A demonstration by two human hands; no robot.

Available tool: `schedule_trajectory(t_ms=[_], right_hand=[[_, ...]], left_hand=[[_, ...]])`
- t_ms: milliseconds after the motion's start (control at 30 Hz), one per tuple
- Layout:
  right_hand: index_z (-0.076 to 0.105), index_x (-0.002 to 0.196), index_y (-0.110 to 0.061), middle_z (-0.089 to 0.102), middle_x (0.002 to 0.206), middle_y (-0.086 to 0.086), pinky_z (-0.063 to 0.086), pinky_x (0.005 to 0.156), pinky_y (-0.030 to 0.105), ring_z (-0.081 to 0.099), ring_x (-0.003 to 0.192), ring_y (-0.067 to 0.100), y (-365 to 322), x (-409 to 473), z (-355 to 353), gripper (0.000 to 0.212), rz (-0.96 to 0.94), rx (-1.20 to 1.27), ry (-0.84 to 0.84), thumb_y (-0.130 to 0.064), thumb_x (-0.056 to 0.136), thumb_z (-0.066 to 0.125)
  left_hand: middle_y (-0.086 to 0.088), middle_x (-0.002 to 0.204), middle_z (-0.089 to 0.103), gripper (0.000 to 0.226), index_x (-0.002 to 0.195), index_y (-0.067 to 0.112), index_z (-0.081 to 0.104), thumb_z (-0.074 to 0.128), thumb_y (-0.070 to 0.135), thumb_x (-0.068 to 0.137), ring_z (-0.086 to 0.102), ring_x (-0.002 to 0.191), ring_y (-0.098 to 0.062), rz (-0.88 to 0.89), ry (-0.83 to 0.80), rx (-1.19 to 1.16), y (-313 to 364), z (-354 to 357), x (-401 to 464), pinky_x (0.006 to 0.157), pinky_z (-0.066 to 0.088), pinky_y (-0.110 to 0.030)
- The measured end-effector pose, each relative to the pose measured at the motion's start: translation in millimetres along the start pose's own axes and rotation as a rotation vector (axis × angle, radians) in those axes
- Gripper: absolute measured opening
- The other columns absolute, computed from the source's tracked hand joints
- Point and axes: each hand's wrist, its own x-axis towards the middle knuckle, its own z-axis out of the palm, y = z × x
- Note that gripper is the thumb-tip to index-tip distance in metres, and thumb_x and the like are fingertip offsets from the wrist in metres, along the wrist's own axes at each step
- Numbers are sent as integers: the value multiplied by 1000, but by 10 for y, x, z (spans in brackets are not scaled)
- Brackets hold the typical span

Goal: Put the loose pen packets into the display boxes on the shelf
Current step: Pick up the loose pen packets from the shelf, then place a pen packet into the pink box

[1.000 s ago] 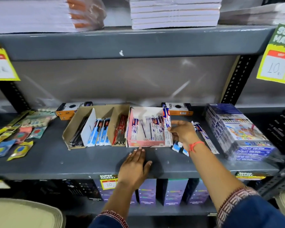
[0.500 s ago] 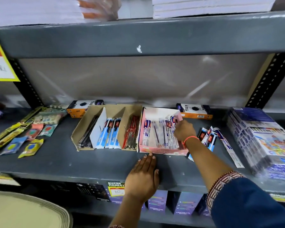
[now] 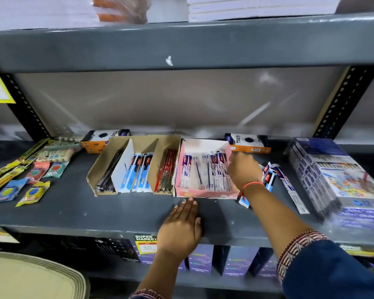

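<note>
Head view. I am working at the grey shelf (image 3: 78,214). My left hand (image 3: 180,228) is lying flat and open near the front edge, fingertips touching the front wall of the pink box (image 3: 203,193), holding nothing. My right hand (image 3: 243,170) is reaching over that box's right wall, fingers curled down among the standing packets (image 3: 200,171); whether they are pinching a packet I cannot tell, since the hand's back is hiding them. Loose packets (image 3: 270,175) are lying on the shelf just right of the pink box, partly behind my wrist, with one long packet (image 3: 292,190) angled toward the front edge. The brown box (image 3: 115,154), touching the pink one on its left, is holding blue, red and dark packets in compartments. To seat a packet well, I judge I should be bracing the box with the left hand, sliding each packet in upright and matching its neighbours' printing.
</note>
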Motion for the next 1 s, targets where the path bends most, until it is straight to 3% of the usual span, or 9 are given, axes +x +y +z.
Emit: schedule_trajectory(t_ms=[100, 200, 267, 400, 567, 733, 867, 933, 1000], right_hand=[[59, 114, 1, 57, 119, 25, 48, 84, 41, 58, 108, 42, 382, -76, -115, 32, 73, 17, 99, -2, 86, 44], [48, 125, 2, 47, 131, 26, 43, 96, 46, 46, 121, 43, 842, -192, -154, 38, 281, -54, -3, -6, 90, 39], [49, 126, 4, 51, 130, 26, 45, 95, 46, 50, 121, 40, 1074, -277, -141, 39, 366, -119, -77, -7, 92, 34], [58, 116, 6, 65, 111, 26, 53, 86, 43, 65, 103, 36, 1218, -374, -100, 34, 348, -105, -103, -1, 92, 34], [53, 120, 12, 59, 120, 33, 48, 94, 46, 58, 112, 41, 1285, -365, -95, 36, 463, 110, -130, 1, 88, 40], [55, 115, 13, 61, 118, 30, 48, 91, 41, 60, 109, 40, 1327, -406, -121, 35, 527, 215, -200, 3, 84, 44], [63, 96, 6, 65, 90, 22, 50, 81, 36, 63, 91, 35, 1343, -444, -168, 20, 527, 232, -272, 1, 83, 48], [57, 85, 2, 57, 73, 17, 46, 73, 34, 56, 73, 29, 1367, -469, -167, 9, 537, 270, -267, 0, 83, 49], [53, 80, 2, 52, 70, 17, 41, 66, 31, 50, 66, 27, 1397, -492, -171, 4, 559, 334, -237, -1, 82, 51]], left_hand=[[-6, 147, 36, 48, 139, 10, 36, 30, 29, 95, 34, 136, -19, -10, -40, -13, -9, 62, 5, 114, 17, -31], [0, 157, 14, 52, 146, 16, 13, 17, 35, 98, 9, 144, -13, -12, -98, 20, -57, 133, 9, 114, -5, -23], [0, 157, 12, 53, 146, 16, 10, 17, 36, 98, 7, 144, -12, -18, -105, 31, -63, 142, 22, 113, -6, -23], [-1, 157, 13, 53, 146, 16, 13, 21, 35, 97, 9, 144, -13, -40, -126, 2, -62, 145, 28, 113, -3, -23], [-2, 157, 10, 53, 146, 15, 11, 20, 34, 98, 7, 144, -15, -61, -157, -16, -46, 153, 40, 114, -3, -25], [-2, 158, 8, 53, 146, 15, 9, 18, 34, 99, 4, 144, -16, -69, -165, -5, -31, 163, 42, 114, -4, -28], [-3, 158, 8, 52, 146, 13, 9, 18, 33, 99, 4, 144, -17, -66, -172, -6, -25, 152, 42, 115, -4, -28], [-3, 158, 7, 53, 146, 13, 8, 17, 34, 99, 3, 144, -17, -65, -177, -7, -27, 147, 41, 114, -5, -28], [-3, 158, 7, 53, 146, 13, 8, 17, 34, 99, 3, 144, -17, -66, -177, -6, -29, 149, 37, 114, -5, -28]])
